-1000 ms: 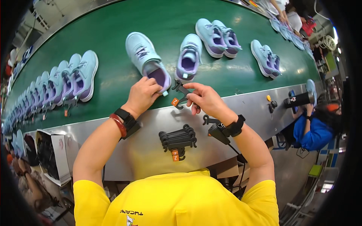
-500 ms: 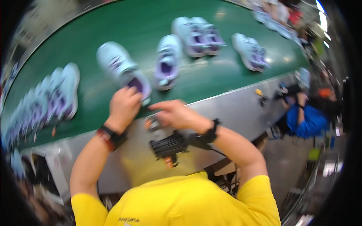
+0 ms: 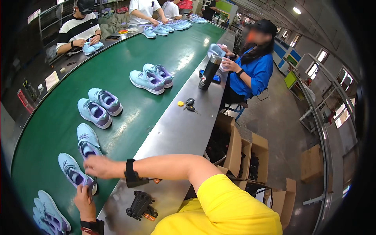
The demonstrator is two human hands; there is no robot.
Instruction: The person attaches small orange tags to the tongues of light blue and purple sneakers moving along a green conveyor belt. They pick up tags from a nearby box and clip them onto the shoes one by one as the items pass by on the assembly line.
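Observation:
Two light-blue sneakers with lilac linings lie close together on the green belt in front of me. My left hand (image 3: 85,201) has its fingers closed at the heel of the nearer sneaker (image 3: 69,166). Over the heel of the farther sneaker (image 3: 87,135) is my right hand (image 3: 102,167), slightly smeared, its fingertips partly hidden. Beside my right forearm, on the metal ledge (image 3: 164,135), a bundle of black plastic pieces (image 3: 140,204) with orange tags lies loose.
More sneaker pairs (image 3: 100,107) (image 3: 152,78) stand farther along the belt (image 3: 51,129), others (image 3: 49,213) at lower left. Keys (image 3: 190,102), a black bottle (image 3: 210,72) and a phone sit on the ledge. A co-worker in blue (image 3: 250,74) sits right; cardboard boxes (image 3: 258,152) stand below.
The view has swung to the right along the belt. My right hand has moved from the ledge side of the nearer sneaker to the farther one's heel. My left hand stays at the nearer heel.

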